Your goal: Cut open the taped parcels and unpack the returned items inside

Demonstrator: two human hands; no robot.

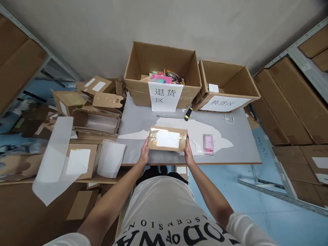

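A small cardboard box [167,147], taped at its ends and bearing a white label, is held level over the front part of the grey table [135,118]. My left hand [145,151] grips its left end, and my right hand [188,153] grips the right end. A bit of something red shows by the right fingertips; I cannot make out what it belongs to. Behind the box lies a black and yellow utility knife [188,114]. To the right, a blurred pink card-like item [208,144] rests on the torn white sheet [217,131].
At the back stand a large open carton [135,90] with colourful booklets and a smaller open carton [230,89] holding a white box. Opened boxes [107,100] and foam wrap [55,153] crowd the left side. Stacked cartons [289,102] fill the right shelf.
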